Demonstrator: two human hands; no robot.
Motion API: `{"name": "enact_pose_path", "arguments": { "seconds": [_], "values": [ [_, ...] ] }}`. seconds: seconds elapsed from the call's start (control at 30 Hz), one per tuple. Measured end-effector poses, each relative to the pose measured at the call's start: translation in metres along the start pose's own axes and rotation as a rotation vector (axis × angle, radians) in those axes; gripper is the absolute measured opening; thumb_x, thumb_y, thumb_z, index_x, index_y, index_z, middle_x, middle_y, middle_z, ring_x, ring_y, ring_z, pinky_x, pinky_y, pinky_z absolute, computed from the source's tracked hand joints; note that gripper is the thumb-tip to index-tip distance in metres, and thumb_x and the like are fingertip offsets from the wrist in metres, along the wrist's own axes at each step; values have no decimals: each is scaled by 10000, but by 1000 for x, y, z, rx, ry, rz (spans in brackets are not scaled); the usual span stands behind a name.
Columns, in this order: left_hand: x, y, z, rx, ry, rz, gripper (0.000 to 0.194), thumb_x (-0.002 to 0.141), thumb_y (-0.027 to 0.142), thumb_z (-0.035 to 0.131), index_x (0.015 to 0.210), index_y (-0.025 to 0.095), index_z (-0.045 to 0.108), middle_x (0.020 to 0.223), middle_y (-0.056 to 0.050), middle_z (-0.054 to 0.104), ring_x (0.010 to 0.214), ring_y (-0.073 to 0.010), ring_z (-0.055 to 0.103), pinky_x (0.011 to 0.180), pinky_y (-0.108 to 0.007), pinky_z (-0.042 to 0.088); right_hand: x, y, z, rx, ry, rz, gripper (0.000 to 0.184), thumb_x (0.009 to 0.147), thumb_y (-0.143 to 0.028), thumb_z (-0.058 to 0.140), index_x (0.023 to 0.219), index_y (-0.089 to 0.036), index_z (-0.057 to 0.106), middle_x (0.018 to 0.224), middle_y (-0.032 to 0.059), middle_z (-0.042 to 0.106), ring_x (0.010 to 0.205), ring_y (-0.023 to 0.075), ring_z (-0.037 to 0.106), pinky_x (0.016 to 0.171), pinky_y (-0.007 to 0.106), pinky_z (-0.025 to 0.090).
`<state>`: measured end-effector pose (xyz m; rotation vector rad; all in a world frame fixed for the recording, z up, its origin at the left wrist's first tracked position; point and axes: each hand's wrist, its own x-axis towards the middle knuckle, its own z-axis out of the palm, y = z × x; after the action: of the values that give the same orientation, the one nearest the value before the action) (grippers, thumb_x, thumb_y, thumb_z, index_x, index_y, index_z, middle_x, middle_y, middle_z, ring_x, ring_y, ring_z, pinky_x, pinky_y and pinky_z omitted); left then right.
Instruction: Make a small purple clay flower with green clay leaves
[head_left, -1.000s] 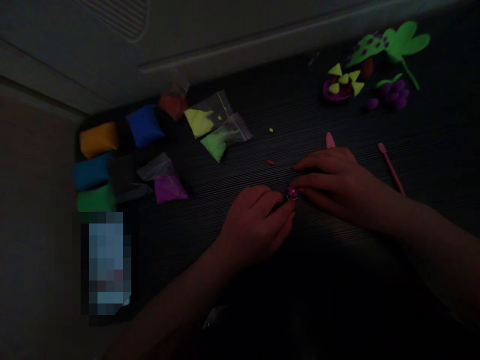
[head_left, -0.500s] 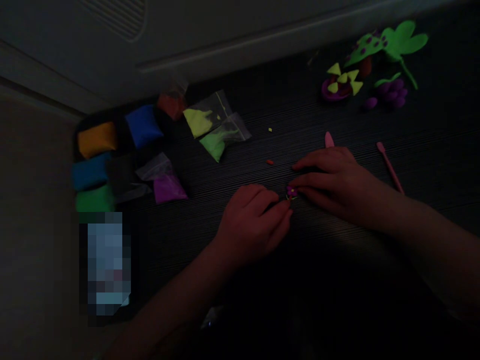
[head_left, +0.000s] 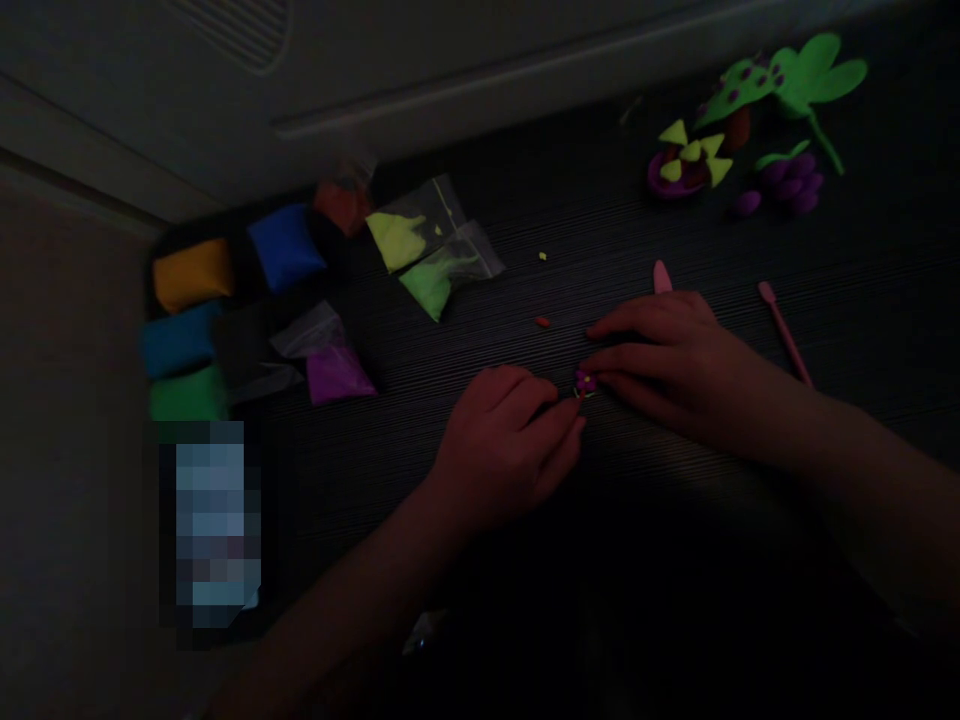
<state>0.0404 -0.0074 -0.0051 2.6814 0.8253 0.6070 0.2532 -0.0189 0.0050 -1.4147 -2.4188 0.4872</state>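
A tiny purple clay flower (head_left: pixel 586 381) with a yellow centre and thin green pieces below it lies between my hands, low on the dark table. My right hand (head_left: pixel 671 360) comes in from the right, thumb and index finger pinched at the flower's right edge, the other fingers bent over the table. My left hand (head_left: pixel 506 440) has its fingers curled, and its thumb and index tip close at the flower's lower side, where a small reddish bit shows. A pink modelling tool (head_left: pixel 661 276) is partly hidden behind my right hand.
Several bags of coloured clay lie left, among them a purple one (head_left: pixel 337 375) and a light green one (head_left: pixel 429 288). Small red (head_left: pixel 542 322) and yellow (head_left: pixel 543 257) scraps lie mid-table. Clay grapes (head_left: pixel 791 185), a purple bowl (head_left: pixel 664 188) and a pink stick (head_left: pixel 786 335) are at right.
The whole view has shifted slightly. Both hands stay at the flower with almost the same grip; the flower's petals show a little more clearly now.
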Motion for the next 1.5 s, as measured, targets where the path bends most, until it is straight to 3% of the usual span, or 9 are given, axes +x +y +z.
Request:
{"name": "enact_pose_path", "arguments": {
  "seconds": [1.5],
  "values": [
    [0, -1, -1, -19, -76, 16, 219, 774, 260, 530, 960, 176, 608, 816, -32, 579, 774, -158, 486, 707, -335, 415, 1, -1, -2, 13, -3, -6, 226, 821, -267, 471, 978, -228, 629, 1080, 67, 576, 1017, 216, 498, 885, 428, 310]
  ]
}}
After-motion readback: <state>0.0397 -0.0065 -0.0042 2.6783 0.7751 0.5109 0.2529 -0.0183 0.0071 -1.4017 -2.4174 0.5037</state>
